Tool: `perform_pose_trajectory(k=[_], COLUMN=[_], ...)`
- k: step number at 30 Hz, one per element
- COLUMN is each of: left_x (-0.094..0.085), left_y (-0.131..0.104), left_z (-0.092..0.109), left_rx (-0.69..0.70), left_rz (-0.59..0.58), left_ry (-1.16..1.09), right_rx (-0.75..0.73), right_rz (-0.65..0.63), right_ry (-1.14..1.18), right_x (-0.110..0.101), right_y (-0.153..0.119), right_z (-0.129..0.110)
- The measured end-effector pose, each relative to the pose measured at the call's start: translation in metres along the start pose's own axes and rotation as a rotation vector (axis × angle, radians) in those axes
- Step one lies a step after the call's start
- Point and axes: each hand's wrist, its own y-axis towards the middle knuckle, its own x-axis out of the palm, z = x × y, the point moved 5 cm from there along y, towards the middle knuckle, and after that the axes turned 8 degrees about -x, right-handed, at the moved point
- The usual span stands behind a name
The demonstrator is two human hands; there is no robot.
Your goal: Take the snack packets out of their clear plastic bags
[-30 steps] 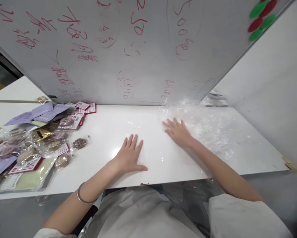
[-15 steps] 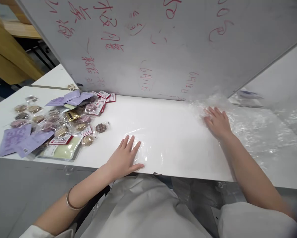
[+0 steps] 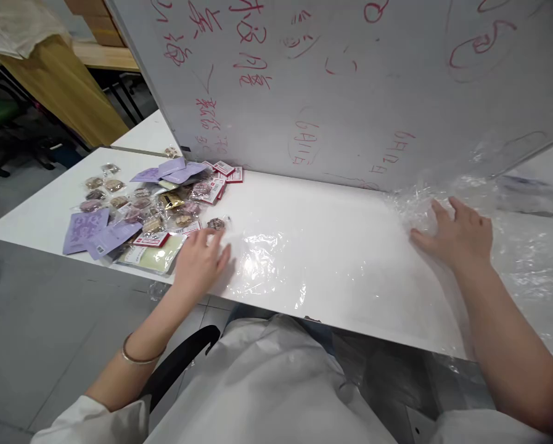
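Note:
My left hand (image 3: 198, 262) is open, its fingers loosely bent and apart, at the right edge of a heap of packets. Just past its fingertips lies a dark wrapped biscuit (image 3: 216, 224); whether they touch I cannot tell. A pale green pouch (image 3: 153, 256) lies partly behind that hand. My right hand (image 3: 463, 237) is open with spread fingers at the left edge of crumpled clear plastic bags (image 3: 526, 271). Between my hands a clear plastic bag (image 3: 264, 259) lies flat on the white table (image 3: 345, 228), its outline faint.
Purple packets (image 3: 87, 228), red-and-white packets (image 3: 232, 175) and several wrapped biscuits (image 3: 114, 184) make up the heap on the left. A whiteboard (image 3: 350, 92) with red writing stands along the table's back. A person in tan trousers (image 3: 73, 86) is at far left, near a wooden desk (image 3: 105, 57).
My left hand has lifted off the clear bag and moved left to the heap. My right hand stays at the plastic bags, its fingers more bent. The view has turned left.

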Motion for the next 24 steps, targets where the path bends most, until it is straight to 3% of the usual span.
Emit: perform_pose_trajectory(k=[3,7,10,13,17,20,22,24], left_x=[-0.001,0.006,0.006,0.008,0.013,0.017,0.019,0.023], left_y=[-0.002,-0.009,-0.012,-0.014,-0.021,-0.034,-0.045,-0.053], left_z=[-0.032,-0.049,-0.048,-0.043,-0.031,-0.007,0.019,0.048], left_rx=[-0.162,-0.103,-0.038,-0.031,-0.028,0.081,0.226,0.381], left_rz=[0.037,-0.026,-0.057,-0.117,-0.093,0.032,0.132,0.203], left_ry=[0.240,0.332,0.323,0.295,0.183,0.121,0.089,0.051], right_rx=[-0.170,-0.351,-0.555,-0.798,-0.991,-1.103,-1.110,-1.086], right_rz=[0.083,0.065,-0.114,-0.339,-0.360,-0.351,-0.349,-0.375], right_ry=[-0.025,0.126,0.449,0.725,0.611,0.454,0.360,0.297], right_x=[-0.032,-0.054,-0.042,-0.015,0.021,0.036,0.037,0.033], right_y=[0.003,0.014,0.025,0.033,0.050,0.058,0.063,0.067], right_z=[-0.044,-0.129,-0.224,-0.330,-0.436,-0.477,-0.485,-0.477])
